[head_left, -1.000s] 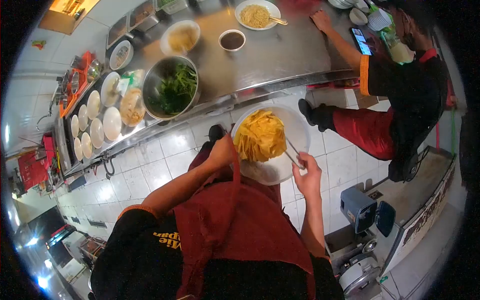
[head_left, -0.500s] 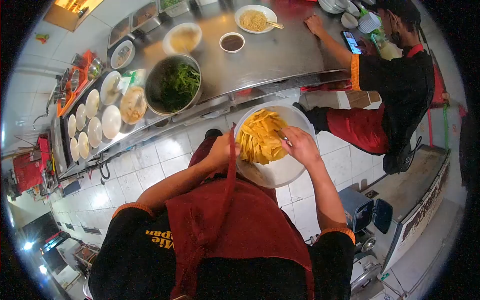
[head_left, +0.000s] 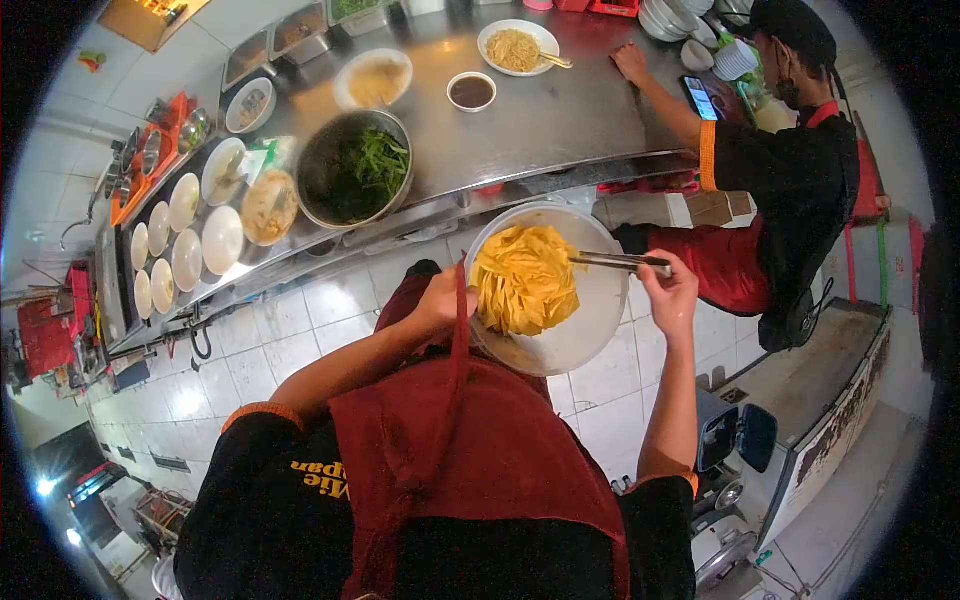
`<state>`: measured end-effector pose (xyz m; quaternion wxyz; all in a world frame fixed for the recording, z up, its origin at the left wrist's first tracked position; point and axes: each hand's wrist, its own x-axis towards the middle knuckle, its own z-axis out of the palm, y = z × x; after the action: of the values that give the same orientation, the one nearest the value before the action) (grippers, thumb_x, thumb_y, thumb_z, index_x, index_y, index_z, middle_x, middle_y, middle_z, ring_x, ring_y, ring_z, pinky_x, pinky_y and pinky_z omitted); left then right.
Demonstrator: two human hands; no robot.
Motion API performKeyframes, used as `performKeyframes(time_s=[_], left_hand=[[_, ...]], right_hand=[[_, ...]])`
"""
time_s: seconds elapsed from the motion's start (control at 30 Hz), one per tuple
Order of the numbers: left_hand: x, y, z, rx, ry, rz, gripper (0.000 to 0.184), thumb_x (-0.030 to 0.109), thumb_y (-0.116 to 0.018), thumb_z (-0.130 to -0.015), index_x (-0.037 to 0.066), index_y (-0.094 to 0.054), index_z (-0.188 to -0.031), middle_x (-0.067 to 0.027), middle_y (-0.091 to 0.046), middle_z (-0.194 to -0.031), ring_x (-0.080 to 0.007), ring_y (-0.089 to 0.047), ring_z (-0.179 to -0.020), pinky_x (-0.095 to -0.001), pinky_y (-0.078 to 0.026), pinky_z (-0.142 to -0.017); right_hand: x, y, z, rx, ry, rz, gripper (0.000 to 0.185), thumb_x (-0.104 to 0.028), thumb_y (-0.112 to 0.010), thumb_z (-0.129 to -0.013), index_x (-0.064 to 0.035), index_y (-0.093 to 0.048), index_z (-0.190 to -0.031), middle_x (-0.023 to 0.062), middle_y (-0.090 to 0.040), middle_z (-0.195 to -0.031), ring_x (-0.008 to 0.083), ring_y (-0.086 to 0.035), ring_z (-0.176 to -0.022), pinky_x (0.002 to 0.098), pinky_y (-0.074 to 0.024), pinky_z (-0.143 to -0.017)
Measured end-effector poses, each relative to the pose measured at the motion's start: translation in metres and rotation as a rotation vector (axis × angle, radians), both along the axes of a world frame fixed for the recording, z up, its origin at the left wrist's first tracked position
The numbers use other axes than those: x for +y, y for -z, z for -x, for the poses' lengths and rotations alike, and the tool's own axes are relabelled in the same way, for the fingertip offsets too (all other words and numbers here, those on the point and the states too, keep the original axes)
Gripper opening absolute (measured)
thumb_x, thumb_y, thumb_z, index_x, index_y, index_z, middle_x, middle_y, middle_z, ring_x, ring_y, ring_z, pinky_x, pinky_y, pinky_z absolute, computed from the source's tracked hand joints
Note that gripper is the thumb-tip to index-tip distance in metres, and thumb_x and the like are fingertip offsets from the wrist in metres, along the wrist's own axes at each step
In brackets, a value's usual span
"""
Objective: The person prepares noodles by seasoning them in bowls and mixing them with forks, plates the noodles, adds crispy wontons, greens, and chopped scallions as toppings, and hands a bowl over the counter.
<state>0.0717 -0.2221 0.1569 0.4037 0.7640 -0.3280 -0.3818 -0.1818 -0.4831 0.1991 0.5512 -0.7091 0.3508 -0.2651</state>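
A round whitish tub (head_left: 600,290) sits in front of my apron, with a heap of thin yellow folded sheets (head_left: 527,280) in its left part. My left hand (head_left: 441,303) is closed at the tub's left rim, thumb beside the yellow heap; the apron strap hides some of its fingers. Metal tongs (head_left: 620,261) are in my right hand (head_left: 672,296), gripped at their end above the tub's right rim. Their tips point left and reach the edge of the heap. Whether they pinch a sheet, I cannot tell.
A steel counter (head_left: 540,125) runs ahead, bearing a pot of greens (head_left: 375,165), a noodle plate (head_left: 545,40), a bowl of brown sauce (head_left: 472,92) and several white bowls (head_left: 222,240). At right sits a co-worker (head_left: 780,150), one hand on the counter near a phone (head_left: 700,98).
My right hand has drawn back to the right, off the yellow heap, so the tongs now show at length. My left hand stays at the tub's left side.
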Motion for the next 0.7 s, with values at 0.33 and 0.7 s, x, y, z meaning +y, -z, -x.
performKeyframes(time_s=[0.33,0.7], left_hand=[[-0.001,0.031,-0.009,-0.052,0.124,-0.145,0.021,0.017,-0.055,-0.074,-0.003,-0.058,-0.080,-0.0251,-0.058,-0.070,-0.0386,-0.060,-0.065,-0.0445,-0.047,-0.062],[-0.009,0.032,-0.007,-0.004,0.166,-0.159,0.031,0.017,-0.060,-0.079,0.000,-0.062,-0.105,-0.0182,-0.064,-0.073,-0.0259,-0.062,-0.066,-0.0388,-0.047,-0.061]], right_hand=[[0.016,0.053,0.014,0.074,0.308,-0.277,0.017,-0.008,-0.069,-0.087,0.0027,-0.065,-0.100,0.0070,-0.069,-0.080,0.0121,-0.066,-0.070,0.0251,-0.0551,-0.066],[0.025,0.023,0.010,0.392,0.152,0.186,0.023,-0.015,-0.074,-0.079,0.0002,-0.067,-0.096,0.0078,-0.068,-0.072,0.0101,-0.063,-0.064,0.0272,-0.0506,-0.059]])
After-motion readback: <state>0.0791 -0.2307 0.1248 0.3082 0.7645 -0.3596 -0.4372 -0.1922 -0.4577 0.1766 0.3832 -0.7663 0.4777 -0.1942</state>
